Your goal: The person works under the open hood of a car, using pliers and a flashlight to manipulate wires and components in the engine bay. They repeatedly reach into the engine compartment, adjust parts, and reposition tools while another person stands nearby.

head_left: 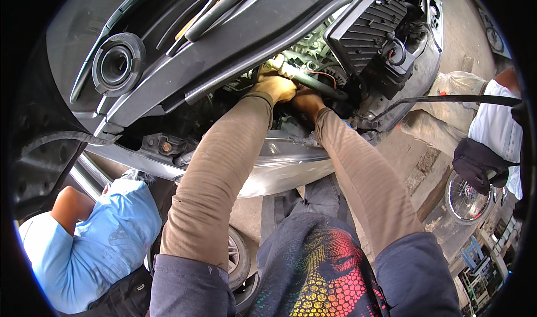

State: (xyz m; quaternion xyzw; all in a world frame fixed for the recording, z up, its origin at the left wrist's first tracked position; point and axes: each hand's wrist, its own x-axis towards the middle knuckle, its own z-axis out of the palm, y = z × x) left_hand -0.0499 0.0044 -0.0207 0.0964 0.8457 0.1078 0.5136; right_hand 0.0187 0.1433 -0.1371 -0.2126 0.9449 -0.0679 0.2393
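Note:
My left hand [275, 86] is deep in the engine bay, fingers curled in just below a pale hose fitting [273, 65]; what it grips is hidden. Beside it my right hand [306, 100] reaches in under a thick dark green hose [317, 84], its fingertips out of sight. A thin red wire [324, 73] runs near the hose. Above sits a black ribbed plastic box [363, 26]. Yellow-and-black handled tools [215, 15] and a black round ring-shaped part [118, 64] lie on the dark trim panel [162, 88].
A person in a light blue shirt [112, 233] crouches at the lower left near a wheel [238, 255]. Another person in white [493, 121] is at the right, by a black rod [447, 98], a bicycle wheel [470, 205] and assorted tools [486, 261]. The car's front bumper [279, 174] crosses below my forearms.

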